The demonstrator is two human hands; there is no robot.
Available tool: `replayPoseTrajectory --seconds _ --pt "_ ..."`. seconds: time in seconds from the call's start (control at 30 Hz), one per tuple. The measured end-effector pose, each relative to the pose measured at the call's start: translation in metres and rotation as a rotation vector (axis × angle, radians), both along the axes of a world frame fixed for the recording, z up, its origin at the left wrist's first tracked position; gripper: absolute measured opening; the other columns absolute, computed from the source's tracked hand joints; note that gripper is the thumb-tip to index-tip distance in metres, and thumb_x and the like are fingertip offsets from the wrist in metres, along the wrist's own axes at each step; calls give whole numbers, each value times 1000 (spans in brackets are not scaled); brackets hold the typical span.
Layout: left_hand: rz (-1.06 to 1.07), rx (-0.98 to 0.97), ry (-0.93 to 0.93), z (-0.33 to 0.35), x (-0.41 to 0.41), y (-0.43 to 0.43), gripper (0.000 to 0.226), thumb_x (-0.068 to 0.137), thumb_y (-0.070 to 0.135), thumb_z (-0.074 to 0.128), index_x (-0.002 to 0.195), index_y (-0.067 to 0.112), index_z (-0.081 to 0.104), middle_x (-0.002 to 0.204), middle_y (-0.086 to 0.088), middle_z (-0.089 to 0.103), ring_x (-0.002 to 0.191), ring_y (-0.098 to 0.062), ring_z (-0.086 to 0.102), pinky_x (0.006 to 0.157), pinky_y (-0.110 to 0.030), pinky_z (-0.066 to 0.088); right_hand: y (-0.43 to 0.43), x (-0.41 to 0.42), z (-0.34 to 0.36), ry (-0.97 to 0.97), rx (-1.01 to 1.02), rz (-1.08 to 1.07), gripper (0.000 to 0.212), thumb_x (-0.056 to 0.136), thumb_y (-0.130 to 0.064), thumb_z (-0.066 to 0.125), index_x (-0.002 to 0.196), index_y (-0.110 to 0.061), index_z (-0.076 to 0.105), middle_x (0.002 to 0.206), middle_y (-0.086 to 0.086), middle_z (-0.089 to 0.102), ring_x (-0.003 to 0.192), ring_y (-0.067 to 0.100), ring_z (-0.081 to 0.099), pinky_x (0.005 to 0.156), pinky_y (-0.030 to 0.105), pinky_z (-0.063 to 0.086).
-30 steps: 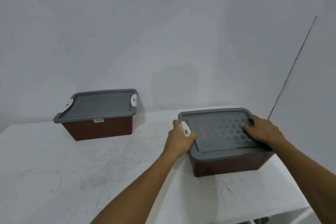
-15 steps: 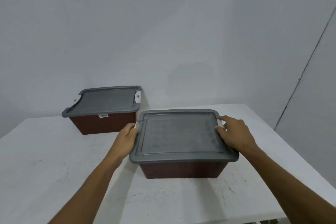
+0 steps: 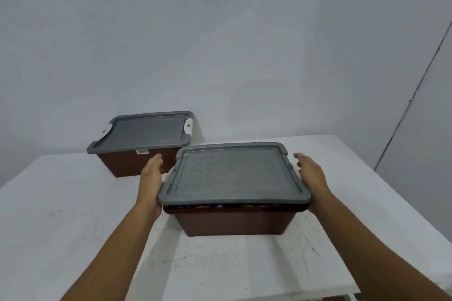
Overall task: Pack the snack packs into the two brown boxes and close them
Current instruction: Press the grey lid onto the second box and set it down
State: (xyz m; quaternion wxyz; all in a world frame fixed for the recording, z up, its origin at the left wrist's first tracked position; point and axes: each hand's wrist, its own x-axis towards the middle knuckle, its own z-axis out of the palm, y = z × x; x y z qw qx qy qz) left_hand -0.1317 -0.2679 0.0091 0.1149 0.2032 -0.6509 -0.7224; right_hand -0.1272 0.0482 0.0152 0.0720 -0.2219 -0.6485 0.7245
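1. Near box (image 3: 234,222) has shifted left, now just beside the far box (image 3: 122,166) on the table (image 3: 61,203).
2. Left hand (image 3: 150,179) and right hand (image 3: 311,176) lie flat, fingers straight, against its sides.
3. Packs (image 3: 247,206) are inside; the lid (image 3: 232,173) gapes in front and likely needs latching.

Near box (image 3: 234,222) contents: I get only coloured slivers in the gap under its lid (image 3: 232,173) and can't identify them. Left grip (image 3: 150,178) has its palm side hidden by the lid edge, so its hold is unclear. Right grip (image 3: 310,173) fingertips are blurred. Far box (image 3: 122,164) label (image 3: 142,151) is too small to read. Surface (image 3: 61,215) runs off the frame.
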Motion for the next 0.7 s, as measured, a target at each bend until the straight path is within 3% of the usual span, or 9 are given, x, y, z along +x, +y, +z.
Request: replayPoseTrajectory --seconds 0.07,0.17,0.27,0.33,0.43,0.57,0.63,0.7 --pt "35 105 5 23 -8 2 37 99 34 45 130 15 51 131 -2 51 105 -14 53 80 -31 47 4 -9 20 28 -28 -27 42 101 -32 46 140 -16 47 144 1 45 127 22 45 90 30 38" --pt "8 145 13 61 -23 4 36 100 41 42 128 19 47 113 2 55 92 -13 54 67 -27 47 9 -29 52 34 6 -4 49 99 -40 47 142 -16 44 142 1 44 118 17 43 90 29 32" --pt "-35 123 -28 78 -32 0 60 87 58 48 136 22 47 133 -3 52 116 -24 53 97 -44 47 10 -41 69 26 43 33 54 97 -44 48 142 -15 44 143 1 43 121 15 41 98 28 30" --pt "-37 96 -46 73 -33 -5 61 87 58 48 138 24 46 138 -5 50 121 -28 51 103 -51 43 10 -42 68 10 60 50 55 97 -44 49 143 -14 43 146 2 41 130 19 39 104 30 30" --pt "-73 37 -60 59 -23 -2 50 95 49 46 137 22 44 133 -3 48 119 -26 51 104 -47 42 11 -33 55 -15 82 79 53 98 -41 50 142 -14 43 147 5 41 131 22 40 98 32 34" --pt "-151 -25 -108 29 -3 -2 41 95 41 54 128 18 50 113 1 56 102 -22 59 99 -46 48 6 -10 16 -38 196 146 43 97 -33 53 134 -12 49 127 4 52 103 20 51 71 31 45" --pt "-230 -146 -159 9 8 -6 47 92 43 57 127 11 52 123 -6 60 104 -24 62 97 -45 49 7 0 -7 -82 307 188 49 94 -38 56 135 -12 48 128 8 56 101 24 59 71 34 50" --pt "-326 -146 -205 -3 16 -9 47 93 44 58 123 7 61 120 -8 68 102 -25 67 96 -44 51 8 5 -17 -110 304 222 49 93 -42 57 131 -12 52 121 10 62 98 28 64 73 37 54"
